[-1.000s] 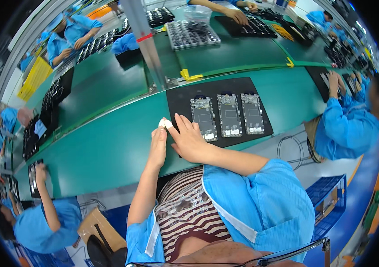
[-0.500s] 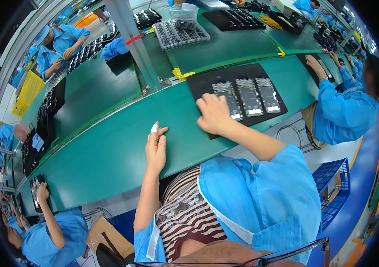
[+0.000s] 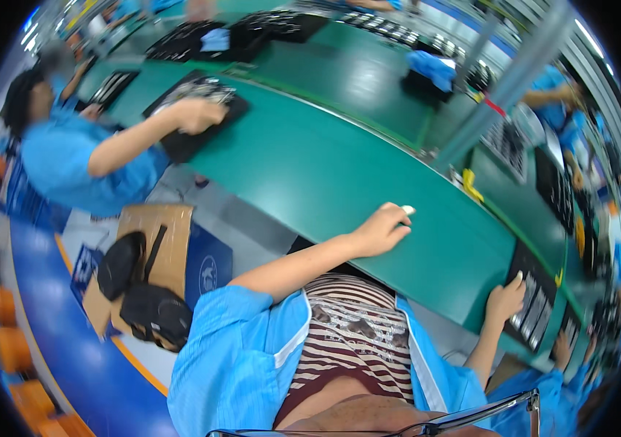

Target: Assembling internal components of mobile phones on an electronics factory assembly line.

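Note:
My left hand (image 3: 383, 230) hovers over or rests on the green bench top (image 3: 310, 171), fingers loosely bent and thumb apart. It holds nothing, and a white cover sits on one fingertip. To the right, my right hand (image 3: 505, 300) lies at the near left edge of a black mat (image 3: 520, 261). Its fingers are half bent and slightly blurred, a white tip on one of them, and I see nothing held in it. Flat silver-and-black phone-like frames (image 3: 536, 315) lie side by side on that mat, partly hidden by the hand.
At left a co-worker's blurred hand (image 3: 197, 115) reaches over another black mat (image 3: 188, 146) with parts. A metal post (image 3: 503, 95) rises behind the bench. Yellow tape (image 3: 472, 185) marks the divider. A cardboard box (image 3: 172, 226) with black bags (image 3: 156, 315) stands on the floor.
The view has swung to the left, bringing the left co-worker nearer the middle. My left hand's fingers are more bent. My right hand has shifted toward the mat's left edge.

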Demonstrator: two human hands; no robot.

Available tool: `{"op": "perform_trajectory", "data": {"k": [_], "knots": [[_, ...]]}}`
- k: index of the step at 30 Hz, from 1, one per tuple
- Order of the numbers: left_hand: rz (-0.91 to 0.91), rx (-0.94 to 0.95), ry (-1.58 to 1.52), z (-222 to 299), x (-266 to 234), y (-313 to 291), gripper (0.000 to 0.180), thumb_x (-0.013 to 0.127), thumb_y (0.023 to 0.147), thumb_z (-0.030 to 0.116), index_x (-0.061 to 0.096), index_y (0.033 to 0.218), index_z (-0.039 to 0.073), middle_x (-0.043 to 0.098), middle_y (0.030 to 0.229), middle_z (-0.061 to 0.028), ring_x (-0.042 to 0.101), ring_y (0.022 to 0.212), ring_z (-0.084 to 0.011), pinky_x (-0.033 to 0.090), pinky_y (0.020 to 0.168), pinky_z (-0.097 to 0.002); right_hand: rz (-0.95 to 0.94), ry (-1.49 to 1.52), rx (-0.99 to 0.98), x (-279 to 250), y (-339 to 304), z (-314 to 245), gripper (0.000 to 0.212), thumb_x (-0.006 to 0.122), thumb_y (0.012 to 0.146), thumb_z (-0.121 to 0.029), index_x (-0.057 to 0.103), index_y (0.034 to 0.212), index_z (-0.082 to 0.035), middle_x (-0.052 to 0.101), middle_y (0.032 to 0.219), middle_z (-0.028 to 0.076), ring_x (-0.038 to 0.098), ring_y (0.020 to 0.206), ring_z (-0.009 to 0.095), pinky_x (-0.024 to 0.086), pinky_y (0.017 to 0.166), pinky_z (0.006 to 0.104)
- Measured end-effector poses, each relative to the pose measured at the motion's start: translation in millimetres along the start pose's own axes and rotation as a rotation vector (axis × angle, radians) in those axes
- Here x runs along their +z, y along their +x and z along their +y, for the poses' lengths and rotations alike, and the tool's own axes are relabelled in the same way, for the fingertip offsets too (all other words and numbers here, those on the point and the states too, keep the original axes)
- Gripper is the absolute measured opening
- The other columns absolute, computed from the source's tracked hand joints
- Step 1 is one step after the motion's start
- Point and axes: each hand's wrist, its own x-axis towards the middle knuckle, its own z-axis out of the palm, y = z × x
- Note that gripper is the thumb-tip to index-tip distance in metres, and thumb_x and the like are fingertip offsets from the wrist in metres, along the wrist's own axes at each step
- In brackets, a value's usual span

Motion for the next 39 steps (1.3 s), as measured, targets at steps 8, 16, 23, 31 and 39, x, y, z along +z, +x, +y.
{"op": "perform_trajectory", "data": {"k": [8,16,23,31,39], "knots": [[-0.063,-0.139,-0.015,6,6,4,0.023,0.057,0.082,0.008,0.058,0.102,-0.002,0.062,0.102,-0.0151,0.054,0.099,-0.0316,0.043,0.088,-0.0410,-0.023,0.350,-0.414,11,-25,-60,0.054,0.048,0.083,-0.007,0.037,0.136,-0.002,0.039,0.136,0.020,0.041,0.120,0.035,0.032,0.095,0.0496],[0.072,-0.059,0.090,9,7,0,0.024,0.059,0.079,0.007,0.057,0.101,-0.002,0.060,0.094,-0.0149,0.054,0.096,-0.0316,0.043,0.086,-0.0409,-0.083,0.274,-0.427,24,-20,-53,0.047,0.046,0.086,-0.010,0.044,0.133,-0.008,0.041,0.134,0.020,0.042,0.120,0.036,0.034,0.094,0.0505],[0.151,-0.211,-0.276,-23,-21,-4,0.020,0.060,0.083,0.009,0.064,0.100,0.001,0.067,0.094,-0.0118,0.063,0.088,-0.0220,0.050,0.081,-0.0317,-0.058,0.359,-0.454,21,-14,-62,0.045,0.046,0.086,-0.012,0.047,0.131,-0.012,0.043,0.133,0.018,0.042,0.118,0.036,0.035,0.091,0.0535],[0.226,-0.264,0.125,-9,-89,-41,0.023,0.057,0.084,0.007,0.060,0.106,-0.001,0.062,0.102,-0.0118,0.057,0.099,-0.0246,0.045,0.089,-0.0354,-0.083,0.327,-0.431,14,-18,-63,0.044,0.044,0.088,-0.011,0.046,0.132,-0.012,0.041,0.135,0.018,0.041,0.121,0.035,0.033,0.094,0.0536],[0.411,-0.480,1.138,3,-128,-28,0.043,0.068,0.077,0.029,0.053,0.100,-0.005,0.048,0.101,-0.0198,0.045,0.097,-0.0339,0.037,0.084,-0.0430,-0.097,0.298,-0.409,8,-22,-66,0.044,0.044,0.087,-0.008,0.046,0.131,-0.010,0.041,0.135,0.018,0.040,0.122,0.034,0.031,0.096,0.0527]]}}
